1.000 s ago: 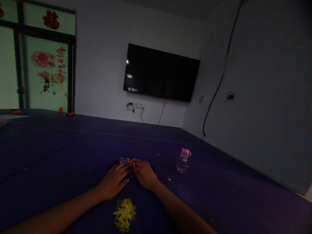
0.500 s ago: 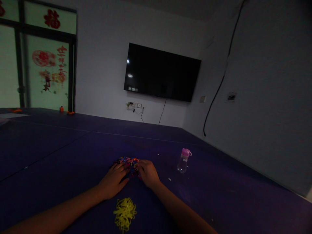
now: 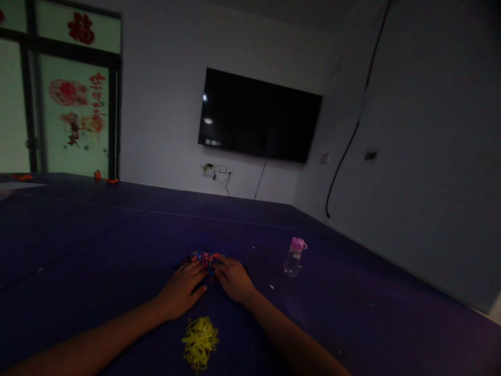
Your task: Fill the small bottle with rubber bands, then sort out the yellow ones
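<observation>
A pile of small multicoloured looped pieces (image 3: 204, 257) lies on the dark purple tabletop, partly hidden under both hands. My left hand (image 3: 183, 290) rests flat at its left side, fingers stretched over the pieces and thumb apart. From the right, my right hand (image 3: 234, 280) lies across the same pile with its fingers extended; nothing is visibly held. Closer to me sits a separate heap of thin yellow loops (image 3: 200, 342), which neither hand touches. At this distance I cannot tell whether the loops are clips or bands.
A clear bottle with a pink lid (image 3: 293, 258) stands upright right of my right hand. White scraps (image 3: 271, 286) dot the purple tabletop (image 3: 352, 313). Small orange objects (image 3: 97, 175) sit at the far left edge. A television (image 3: 260, 116) hangs on the wall beyond.
My right hand has shifted slightly left over the multicoloured pile, its fingers now reaching out flatter. My left hand stays nearly in place. The yellow heap looks the same.
</observation>
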`<act>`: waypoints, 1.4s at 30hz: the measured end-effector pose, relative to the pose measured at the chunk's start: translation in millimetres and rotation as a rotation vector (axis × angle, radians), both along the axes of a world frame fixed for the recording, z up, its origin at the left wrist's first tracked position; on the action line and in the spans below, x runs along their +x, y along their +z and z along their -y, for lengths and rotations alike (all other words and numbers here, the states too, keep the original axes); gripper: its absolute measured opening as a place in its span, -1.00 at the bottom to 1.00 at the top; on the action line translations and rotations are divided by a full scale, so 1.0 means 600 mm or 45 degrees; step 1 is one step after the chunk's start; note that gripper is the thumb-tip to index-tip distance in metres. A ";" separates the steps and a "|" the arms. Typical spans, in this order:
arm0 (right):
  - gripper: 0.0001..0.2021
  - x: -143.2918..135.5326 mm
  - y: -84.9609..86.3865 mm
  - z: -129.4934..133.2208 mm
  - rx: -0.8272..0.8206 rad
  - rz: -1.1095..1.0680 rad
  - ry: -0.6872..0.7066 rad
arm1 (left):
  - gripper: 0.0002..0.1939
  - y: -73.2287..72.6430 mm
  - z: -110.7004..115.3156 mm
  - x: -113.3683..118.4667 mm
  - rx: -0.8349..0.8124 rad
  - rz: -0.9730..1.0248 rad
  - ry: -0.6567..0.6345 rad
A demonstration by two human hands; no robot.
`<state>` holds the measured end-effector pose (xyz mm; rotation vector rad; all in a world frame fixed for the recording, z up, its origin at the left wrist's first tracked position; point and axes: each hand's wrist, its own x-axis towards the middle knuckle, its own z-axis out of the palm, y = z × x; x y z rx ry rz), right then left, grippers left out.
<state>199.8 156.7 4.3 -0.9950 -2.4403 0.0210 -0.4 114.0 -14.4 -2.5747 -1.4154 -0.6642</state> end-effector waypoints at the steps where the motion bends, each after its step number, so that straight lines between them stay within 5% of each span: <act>1: -0.70 0.000 0.000 0.000 -0.009 0.007 -0.006 | -0.62 0.001 0.000 0.000 -0.003 0.003 -0.003; 34: -0.72 0.000 0.009 0.006 0.036 -0.005 0.178 | -0.65 0.001 0.003 0.000 0.049 0.023 -0.043; 42: -0.75 0.001 0.008 0.008 0.059 -0.068 0.239 | -0.71 0.023 0.016 0.007 0.034 -0.016 -0.216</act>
